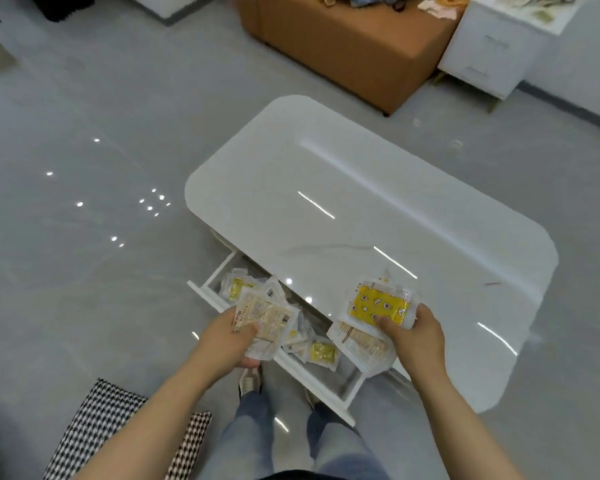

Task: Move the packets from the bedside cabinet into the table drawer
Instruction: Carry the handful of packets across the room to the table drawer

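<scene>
The white table's drawer [208, 293] stands pulled open below the glossy table top [361, 209]. Several clear packets with yellow and beige contents [321, 353] lie inside it. My left hand [227, 342] grips a small stack of beige packets [264, 315] over the drawer's left half. My right hand [418, 336] holds another stack over the drawer's right end and the table's front edge, with a yellow patterned packet [378, 306] on top. The white bedside cabinet [492, 53] stands far back at the right, with more packets on its top.
An orange-brown ottoman [347, 46] with cluttered items stands behind the table. A black-and-white houndstooth cushion [118, 431] lies at the lower left. My legs in jeans [291, 441] stand just in front of the drawer. Grey glossy floor [84, 168] surrounds the table.
</scene>
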The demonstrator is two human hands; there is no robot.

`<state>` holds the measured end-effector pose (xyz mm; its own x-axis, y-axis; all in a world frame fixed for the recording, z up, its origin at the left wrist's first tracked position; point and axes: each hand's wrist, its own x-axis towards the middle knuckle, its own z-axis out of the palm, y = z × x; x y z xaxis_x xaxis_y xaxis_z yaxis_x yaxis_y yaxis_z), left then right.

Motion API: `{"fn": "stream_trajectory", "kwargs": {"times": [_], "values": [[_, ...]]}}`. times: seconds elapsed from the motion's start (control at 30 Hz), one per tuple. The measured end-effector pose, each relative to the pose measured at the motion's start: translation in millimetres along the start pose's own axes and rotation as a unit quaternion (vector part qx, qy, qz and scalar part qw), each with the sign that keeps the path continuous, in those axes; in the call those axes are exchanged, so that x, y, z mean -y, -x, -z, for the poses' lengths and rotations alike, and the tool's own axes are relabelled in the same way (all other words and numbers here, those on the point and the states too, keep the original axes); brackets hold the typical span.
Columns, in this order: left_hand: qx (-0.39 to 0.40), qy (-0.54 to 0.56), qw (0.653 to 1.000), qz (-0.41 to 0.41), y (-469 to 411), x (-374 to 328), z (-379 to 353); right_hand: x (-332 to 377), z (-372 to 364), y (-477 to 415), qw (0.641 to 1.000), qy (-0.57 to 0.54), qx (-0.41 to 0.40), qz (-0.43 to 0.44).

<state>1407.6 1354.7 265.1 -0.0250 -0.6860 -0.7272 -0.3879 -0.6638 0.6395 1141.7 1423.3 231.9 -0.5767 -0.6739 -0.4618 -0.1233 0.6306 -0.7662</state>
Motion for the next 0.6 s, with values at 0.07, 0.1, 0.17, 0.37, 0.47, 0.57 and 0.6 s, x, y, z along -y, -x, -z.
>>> {"fn": "stream_trajectory", "kwargs": {"times": [0.07,0.1,0.17,0.37,0.47,0.57,0.6], "values": [[0.037,-0.028,0.999,-0.008,-12.7,-5.9,4.7,-5.9,-6.9,11.1,0.999,-0.011,-0.028,-0.025],[0.052,-0.044,0.998,-0.011,-19.6,-7.9,7.0,-8.6,-11.1,17.4,0.998,-0.013,-0.042,-0.037],[0.077,-0.072,0.994,-0.016,-33.9,-11.1,10.3,-14.6,-19.8,30.1,0.996,-0.017,-0.068,-0.058],[0.146,-0.146,0.978,-0.019,-71.1,-1.4,5.4,-48.8,-42.6,60.4,0.982,-0.058,-0.126,-0.129],[0.168,-0.172,0.971,-0.008,-88.5,13.7,-6.3,-74.5,-54.6,67.1,0.975,-0.061,-0.14,-0.161],[0.165,-0.203,0.965,0.007,-106.6,33.5,-19.1,-101.1,-67.4,64.7,0.966,-0.07,-0.139,-0.204],[0.162,-0.216,0.963,0.012,-112.6,39.5,-23.0,-110.1,-72.3,62.1,0.964,-0.073,-0.135,-0.217]]}}
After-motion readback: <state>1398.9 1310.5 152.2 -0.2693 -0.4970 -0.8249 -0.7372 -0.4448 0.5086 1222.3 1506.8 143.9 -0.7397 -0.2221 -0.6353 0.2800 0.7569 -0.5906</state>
